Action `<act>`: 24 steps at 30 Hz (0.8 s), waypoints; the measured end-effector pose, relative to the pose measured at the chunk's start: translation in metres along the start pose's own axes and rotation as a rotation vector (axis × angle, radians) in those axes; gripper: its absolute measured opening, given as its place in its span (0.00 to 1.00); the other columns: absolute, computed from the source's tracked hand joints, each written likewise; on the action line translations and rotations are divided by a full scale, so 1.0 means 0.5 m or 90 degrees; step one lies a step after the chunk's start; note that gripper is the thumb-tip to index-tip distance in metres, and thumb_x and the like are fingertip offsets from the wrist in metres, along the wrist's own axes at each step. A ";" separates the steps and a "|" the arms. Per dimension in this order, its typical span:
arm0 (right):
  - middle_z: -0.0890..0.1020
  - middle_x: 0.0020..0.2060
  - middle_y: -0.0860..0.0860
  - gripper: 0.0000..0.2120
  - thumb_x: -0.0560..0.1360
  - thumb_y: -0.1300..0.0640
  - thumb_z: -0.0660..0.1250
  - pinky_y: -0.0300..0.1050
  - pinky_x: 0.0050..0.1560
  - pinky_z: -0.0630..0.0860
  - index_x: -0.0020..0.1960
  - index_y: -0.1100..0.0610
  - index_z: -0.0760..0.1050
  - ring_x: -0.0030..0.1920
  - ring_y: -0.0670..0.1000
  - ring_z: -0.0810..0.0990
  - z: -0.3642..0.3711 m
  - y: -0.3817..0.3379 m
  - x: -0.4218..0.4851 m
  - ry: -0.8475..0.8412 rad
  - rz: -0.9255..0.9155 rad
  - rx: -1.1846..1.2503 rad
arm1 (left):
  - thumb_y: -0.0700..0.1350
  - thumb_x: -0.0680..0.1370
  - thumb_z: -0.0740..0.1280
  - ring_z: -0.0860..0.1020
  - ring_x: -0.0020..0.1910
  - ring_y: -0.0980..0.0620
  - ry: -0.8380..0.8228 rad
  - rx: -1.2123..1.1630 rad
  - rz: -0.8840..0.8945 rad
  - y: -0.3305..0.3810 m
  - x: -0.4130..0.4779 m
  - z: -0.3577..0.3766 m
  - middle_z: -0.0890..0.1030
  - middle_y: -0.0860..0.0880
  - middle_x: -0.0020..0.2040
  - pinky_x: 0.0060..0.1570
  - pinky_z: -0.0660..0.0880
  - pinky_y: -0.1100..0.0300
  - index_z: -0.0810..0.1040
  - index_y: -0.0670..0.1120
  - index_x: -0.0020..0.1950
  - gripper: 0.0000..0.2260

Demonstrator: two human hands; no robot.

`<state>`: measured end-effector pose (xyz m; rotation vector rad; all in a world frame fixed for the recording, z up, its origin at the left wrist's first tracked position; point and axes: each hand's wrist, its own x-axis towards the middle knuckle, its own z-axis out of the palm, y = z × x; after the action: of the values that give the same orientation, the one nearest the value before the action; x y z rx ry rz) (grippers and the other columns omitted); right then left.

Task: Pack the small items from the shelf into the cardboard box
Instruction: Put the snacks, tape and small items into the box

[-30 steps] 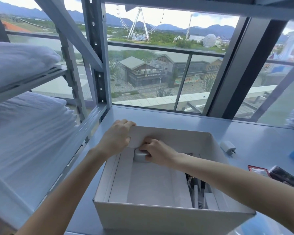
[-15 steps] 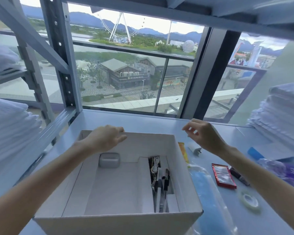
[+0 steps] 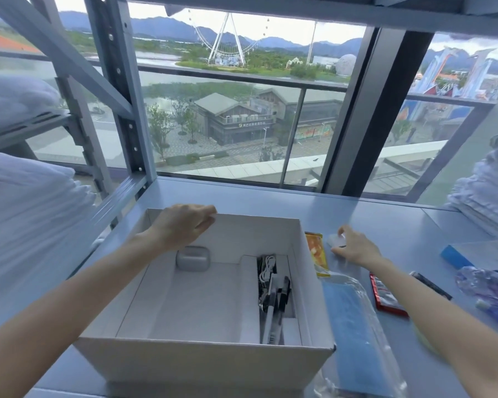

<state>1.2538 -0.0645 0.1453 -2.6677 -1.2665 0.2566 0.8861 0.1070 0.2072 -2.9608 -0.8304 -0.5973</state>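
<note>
- I take the cardboard box as my landmark; it stands open on the blue-grey shelf in front of the window.
- My left hand rests on the box's far rim, fingers curled loosely over the edge and holding nothing that I can see.
- Inside the box, against the far wall just under that hand, lies a small grey case.
- Along the box's inner right side sits a bundle of white cables and dark pens.
- My right hand is outside the box, just beyond its right wall, down on a small white charger; the fingers are bent narrowly round it, but I cannot tell if they truly grip it.
- A yellow packet lies touching the box's right wall, between box and right hand.
- A clear bag with blue contents lies beside the box's near right corner.
- Farther right of the box are a red packet, a black pen and a crumpled plastic bottle.
</note>
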 end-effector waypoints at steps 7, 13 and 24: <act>0.78 0.53 0.59 0.20 0.70 0.62 0.72 0.46 0.47 0.74 0.59 0.62 0.70 0.50 0.55 0.77 -0.104 -0.095 -0.065 0.181 -0.179 0.318 | 0.55 0.80 0.57 0.79 0.49 0.43 -0.046 0.030 -0.064 -0.030 -0.006 -0.009 0.81 0.49 0.53 0.39 0.69 0.55 0.72 0.52 0.57 0.12; 0.77 0.53 0.52 0.22 0.68 0.62 0.74 0.30 0.42 0.78 0.60 0.61 0.72 0.48 0.45 0.78 -0.191 -0.288 -0.186 0.080 -0.555 0.265 | 0.55 0.80 0.57 0.76 0.50 0.41 -0.091 0.064 -0.120 -0.043 -0.007 -0.005 0.80 0.46 0.52 0.42 0.69 0.53 0.70 0.50 0.50 0.10; 0.76 0.51 0.48 0.13 0.72 0.61 0.59 0.51 0.43 0.76 0.55 0.53 0.72 0.50 0.54 0.76 -0.033 -0.458 -0.177 -0.014 -0.780 -0.371 | 0.47 0.78 0.60 0.76 0.54 0.42 -0.078 0.039 -0.098 -0.039 -0.007 -0.014 0.80 0.45 0.55 0.43 0.61 0.55 0.72 0.50 0.54 0.07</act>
<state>1.0314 0.0077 0.2216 -1.6433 -2.9598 -0.3044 0.8712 0.1214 0.2104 -2.9210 -1.0742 -0.3888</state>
